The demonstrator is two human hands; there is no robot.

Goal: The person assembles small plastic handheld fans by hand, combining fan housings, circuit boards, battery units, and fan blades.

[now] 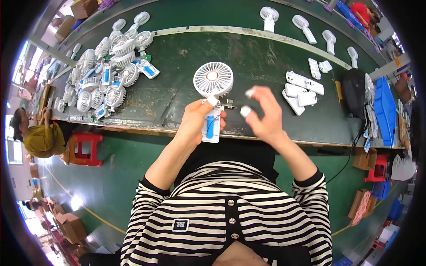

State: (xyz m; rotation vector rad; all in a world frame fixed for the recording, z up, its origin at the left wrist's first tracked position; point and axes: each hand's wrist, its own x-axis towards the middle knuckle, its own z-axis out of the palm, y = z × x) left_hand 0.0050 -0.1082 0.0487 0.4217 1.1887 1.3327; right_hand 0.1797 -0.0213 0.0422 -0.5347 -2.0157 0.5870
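A white handheld fan [213,79] lies in front of me, its round grille turned up. My left hand [195,119] is closed on its neck, the thumb in a white finger cover. The handle below is uncovered, showing a blue battery cell [210,127] and thin wires. A small circuit board [229,105] sticks out to the right of the neck. Beside it, my right hand [265,116] hovers with thumb and index finger apart, both tips in white covers, nothing between them.
A heap of white fan heads [122,55] with exposed boards and blue cells covers the table's left. At the right lie white handle shells [301,88]. Several whole fans [269,18] rest on the strip beyond. A black bag [353,91] and blue bin [384,111] stand far right.
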